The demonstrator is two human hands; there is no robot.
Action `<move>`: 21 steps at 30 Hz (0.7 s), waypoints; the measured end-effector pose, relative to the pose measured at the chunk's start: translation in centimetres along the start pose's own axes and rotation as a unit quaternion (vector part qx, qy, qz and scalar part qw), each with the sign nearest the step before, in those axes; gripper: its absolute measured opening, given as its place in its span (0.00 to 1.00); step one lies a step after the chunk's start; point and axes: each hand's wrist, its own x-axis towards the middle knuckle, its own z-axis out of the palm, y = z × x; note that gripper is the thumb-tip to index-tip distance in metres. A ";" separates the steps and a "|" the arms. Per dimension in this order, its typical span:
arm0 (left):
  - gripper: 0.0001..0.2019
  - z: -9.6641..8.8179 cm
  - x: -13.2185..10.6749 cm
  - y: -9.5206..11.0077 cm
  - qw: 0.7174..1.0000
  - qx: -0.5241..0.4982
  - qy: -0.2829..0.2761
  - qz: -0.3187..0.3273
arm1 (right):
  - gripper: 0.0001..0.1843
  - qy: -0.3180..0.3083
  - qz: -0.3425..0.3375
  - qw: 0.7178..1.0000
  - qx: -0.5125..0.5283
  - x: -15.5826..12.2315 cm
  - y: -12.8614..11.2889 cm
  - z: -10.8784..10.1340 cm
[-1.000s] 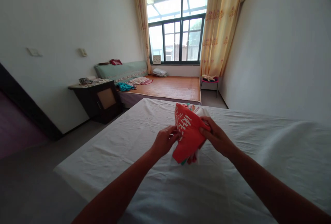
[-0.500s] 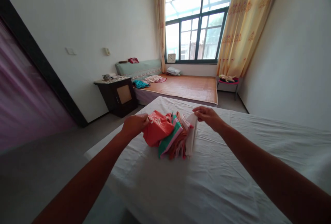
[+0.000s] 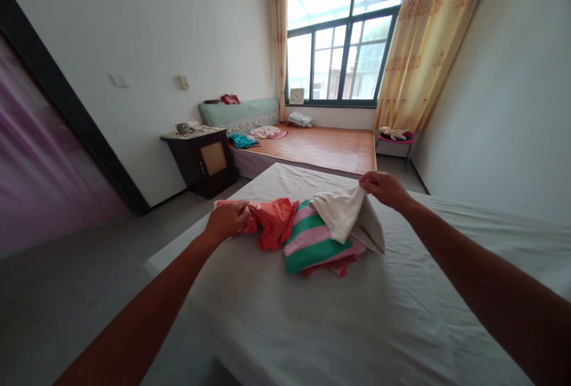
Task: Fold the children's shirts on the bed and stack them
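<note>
Orange cloth [image 3: 274,226] in left grip [image 3: 228,219], white cloth [image 3: 345,213] in right grip [image 3: 383,188]

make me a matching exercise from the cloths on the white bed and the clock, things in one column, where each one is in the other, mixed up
Things
1. orange-red cloth
2. white cloth
3. striped cloth
4. clock

Places
A. on the window sill
B. pinched in the right hand
C. lying on the bed between the two hands, partly under another cloth
D. gripped by the left hand

Pairs: 1-D, 2-B, 3-C, 4-A
</note>
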 end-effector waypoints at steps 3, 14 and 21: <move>0.15 0.6 -0.8 0.7 0.996 0.084 -0.017 0.004 | 0.10 0.039 -0.071 0.979 -0.186 -1.4 -1.0 0.6; 0.14 0.1 0.0 2.0 0.994 0.101 -0.026 -0.013 | 0.16 -0.278 0.025 0.943 -0.179 -3.7 -2.2 7.5; 0.11 0.2 -0.1 0.8 0.995 0.018 -0.077 0.064 | 0.22 -0.315 0.122 0.932 0.132 -0.9 0.4 2.6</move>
